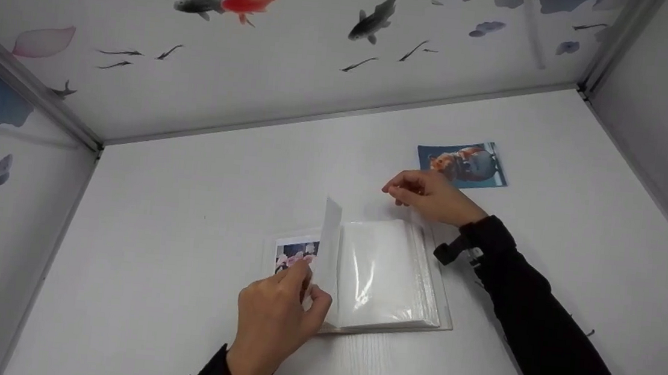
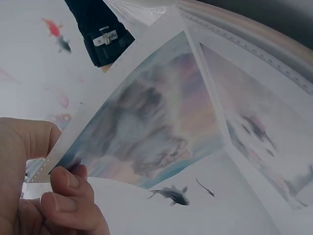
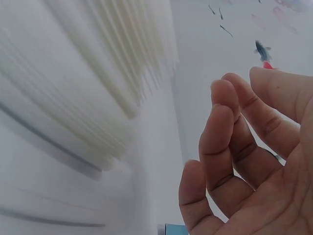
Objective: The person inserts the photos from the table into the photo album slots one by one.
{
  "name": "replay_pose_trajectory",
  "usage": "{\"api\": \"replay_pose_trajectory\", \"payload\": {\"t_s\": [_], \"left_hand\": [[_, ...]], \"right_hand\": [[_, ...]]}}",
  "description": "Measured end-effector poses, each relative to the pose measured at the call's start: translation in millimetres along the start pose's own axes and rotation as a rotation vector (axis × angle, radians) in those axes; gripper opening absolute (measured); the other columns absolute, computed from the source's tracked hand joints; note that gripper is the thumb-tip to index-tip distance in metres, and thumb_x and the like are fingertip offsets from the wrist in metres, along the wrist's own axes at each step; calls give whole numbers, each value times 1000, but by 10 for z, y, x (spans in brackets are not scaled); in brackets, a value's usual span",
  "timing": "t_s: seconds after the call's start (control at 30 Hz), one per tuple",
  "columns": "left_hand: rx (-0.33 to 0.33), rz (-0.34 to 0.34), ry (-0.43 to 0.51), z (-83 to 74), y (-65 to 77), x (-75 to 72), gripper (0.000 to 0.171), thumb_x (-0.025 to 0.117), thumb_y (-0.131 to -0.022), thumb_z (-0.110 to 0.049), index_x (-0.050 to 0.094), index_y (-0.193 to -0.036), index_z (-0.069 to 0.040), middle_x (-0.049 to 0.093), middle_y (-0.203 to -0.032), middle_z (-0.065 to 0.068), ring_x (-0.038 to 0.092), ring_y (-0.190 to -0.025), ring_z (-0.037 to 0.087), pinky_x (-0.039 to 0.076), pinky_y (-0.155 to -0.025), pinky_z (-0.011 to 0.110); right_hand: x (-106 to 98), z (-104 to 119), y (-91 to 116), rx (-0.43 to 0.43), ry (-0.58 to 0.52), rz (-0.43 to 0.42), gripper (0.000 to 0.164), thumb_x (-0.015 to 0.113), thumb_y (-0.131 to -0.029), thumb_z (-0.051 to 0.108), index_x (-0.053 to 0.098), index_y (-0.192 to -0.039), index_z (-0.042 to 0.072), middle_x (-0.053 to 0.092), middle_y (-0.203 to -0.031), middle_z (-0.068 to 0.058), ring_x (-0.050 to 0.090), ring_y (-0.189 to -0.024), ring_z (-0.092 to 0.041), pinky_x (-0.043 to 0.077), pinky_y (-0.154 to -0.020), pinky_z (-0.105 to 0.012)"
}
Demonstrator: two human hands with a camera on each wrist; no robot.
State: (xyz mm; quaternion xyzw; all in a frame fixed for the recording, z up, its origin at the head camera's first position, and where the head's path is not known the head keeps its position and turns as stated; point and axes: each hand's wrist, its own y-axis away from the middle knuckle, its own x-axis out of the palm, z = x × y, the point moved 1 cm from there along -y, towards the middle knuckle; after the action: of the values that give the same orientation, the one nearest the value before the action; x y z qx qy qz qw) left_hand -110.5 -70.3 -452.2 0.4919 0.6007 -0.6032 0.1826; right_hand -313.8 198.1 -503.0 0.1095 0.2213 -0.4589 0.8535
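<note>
A photo album [image 1: 371,275] lies spread on the white table, with clear sleeves on its right side. My left hand [image 1: 278,309] pinches the edge of a raised album page [image 1: 329,253] between thumb and fingers. In the left wrist view, this page [image 2: 146,112] holds a pastel picture. A photo with pink flowers [image 1: 289,251] shows on the left side, partly behind the left hand. Above the album's upper right corner hovers my right hand [image 1: 430,197], its fingers loosely bent with nothing between them. The right wrist view shows these fingers [image 3: 217,147] beside the stacked page edges [image 3: 122,58].
Beyond the right hand lies a loose blue photo [image 1: 475,163] with an orange figure, its lower left partly covered by that hand. White panels [image 1: 295,75] printed with fish and petals stand along the table's back and sides.
</note>
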Motion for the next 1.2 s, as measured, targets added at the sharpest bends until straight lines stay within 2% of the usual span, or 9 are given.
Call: {"api": "replay_pose_trajectory", "payload": {"t_s": [0.2,0.4,0.57,0.8,1.03,1.2], "left_hand": [[-94,32,-16,144,100,-54,16,71,-68,-8,55,-67,-13,50,-48,-8,27,-43,-2,19,-41,13],[-194,108,-49,246,181,-95,21,72,-68,-10,52,-61,-14,44,-46,-9,26,-42,1,20,-39,16],[-249,171,-76,292,237,-107,25,71,-69,-11,49,-58,-15,38,-44,-9,24,-42,3,18,-39,18],[-282,239,-102,368,285,-47,30,70,-69,-11,45,-55,-16,39,-43,-6,27,-42,6,19,-38,21],[-269,302,-162,448,343,55,41,67,-67,-10,30,-51,-18,26,-45,-7,20,-47,8,15,-38,24],[-270,334,-204,489,376,106,45,70,-67,-14,29,-49,-18,24,-47,-7,20,-49,10,15,-39,27]], "right_hand": [[4,-2,1,5,-26,20,34,57,-102,36,69,-121,10,70,-105,-16,63,-95,-35,51,-74,-25],[11,5,-6,14,-32,23,31,57,-103,33,68,-121,10,70,-104,-17,63,-95,-37,49,-72,-24],[20,0,-8,26,-37,20,29,57,-103,29,68,-122,10,70,-105,-18,63,-96,-39,48,-70,-24],[8,-8,-9,33,-11,23,32,57,-102,35,69,-121,11,70,-103,-13,64,-94,-34,50,-72,-24],[-3,0,-3,29,-6,30,34,57,-102,38,69,-121,12,70,-102,-12,64,-93,-33,51,-72,-25],[-3,0,1,26,-27,28,33,57,-102,35,69,-121,11,70,-105,-15,64,-95,-34,50,-72,-25]]}}
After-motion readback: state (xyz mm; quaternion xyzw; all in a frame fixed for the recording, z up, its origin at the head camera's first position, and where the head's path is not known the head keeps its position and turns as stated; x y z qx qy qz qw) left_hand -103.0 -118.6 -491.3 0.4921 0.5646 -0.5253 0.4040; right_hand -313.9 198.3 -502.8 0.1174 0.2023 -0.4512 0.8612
